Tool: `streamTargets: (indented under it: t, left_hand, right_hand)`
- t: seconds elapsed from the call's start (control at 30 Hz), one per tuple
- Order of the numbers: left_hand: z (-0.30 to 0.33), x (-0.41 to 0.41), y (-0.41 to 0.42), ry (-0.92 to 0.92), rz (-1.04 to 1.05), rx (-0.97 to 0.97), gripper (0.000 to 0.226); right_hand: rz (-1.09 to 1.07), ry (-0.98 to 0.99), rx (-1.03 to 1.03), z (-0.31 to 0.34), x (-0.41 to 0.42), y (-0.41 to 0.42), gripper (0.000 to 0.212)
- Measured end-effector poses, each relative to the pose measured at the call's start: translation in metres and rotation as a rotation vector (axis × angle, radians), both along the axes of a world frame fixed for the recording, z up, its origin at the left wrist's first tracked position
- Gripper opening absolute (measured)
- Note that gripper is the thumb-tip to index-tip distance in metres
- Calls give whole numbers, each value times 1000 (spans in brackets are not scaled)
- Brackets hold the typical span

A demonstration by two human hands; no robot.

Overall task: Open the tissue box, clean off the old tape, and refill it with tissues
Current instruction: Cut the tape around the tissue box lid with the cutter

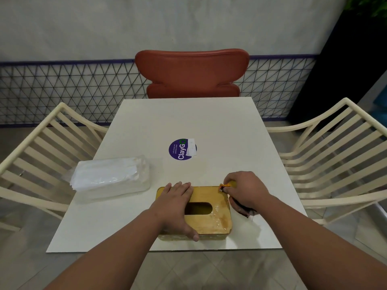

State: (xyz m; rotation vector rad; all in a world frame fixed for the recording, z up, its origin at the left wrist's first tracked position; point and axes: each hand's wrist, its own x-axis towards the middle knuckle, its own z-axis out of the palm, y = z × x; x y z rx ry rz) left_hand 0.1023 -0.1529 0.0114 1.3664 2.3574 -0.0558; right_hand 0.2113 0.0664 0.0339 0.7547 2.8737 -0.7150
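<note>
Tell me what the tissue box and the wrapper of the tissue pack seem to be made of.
Tissue box: probably wood or bamboo, with a yellow-brown top bearing glossy, whitish patches, maybe tape residue. Tissue pack: its wrapper looks like thin clear plastic film, shiny and wrinkled, with white tissues showing through.

"ClayGO" on round purple sticker [180, 149]

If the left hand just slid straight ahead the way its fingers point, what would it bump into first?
The left hand lies flat on the tissue box, fingers aimed at the far edge. Past it is bare table, then probably the round purple sticker, flat on the surface, so nothing really blocks it.
</note>
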Motion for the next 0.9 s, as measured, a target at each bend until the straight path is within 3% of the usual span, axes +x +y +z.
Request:
streamTargets:
  t: [0.17, 0.3, 0.47, 0.63, 0.77, 0.9]
  left_hand:
    - [-1, 0, -1, 2, -3, 2, 138]
    - [-2, 0, -1, 2, -6, 7, 139]
    - [-4, -1, -2, 0, -10, 6, 139]
    - [-4, -2, -1, 1, -8, -2, 138]
    - [-1, 0, 0, 3, -8, -10, 137]
    - [0, 0, 0, 9, -13, -7, 137]
  right_hand:
    - [79, -14, -48, -10, -3, -15, 15]
    - [-11, 28, -20, -10, -4, -8, 16]
    - [94, -76, -116, -5, -2, 0, 13]
    - [56, -30, 57, -4, -11, -7, 17]
    - [171, -47, 35, -7, -14, -15, 21]
    - [97, -25, 91, -7, -11, -10, 21]
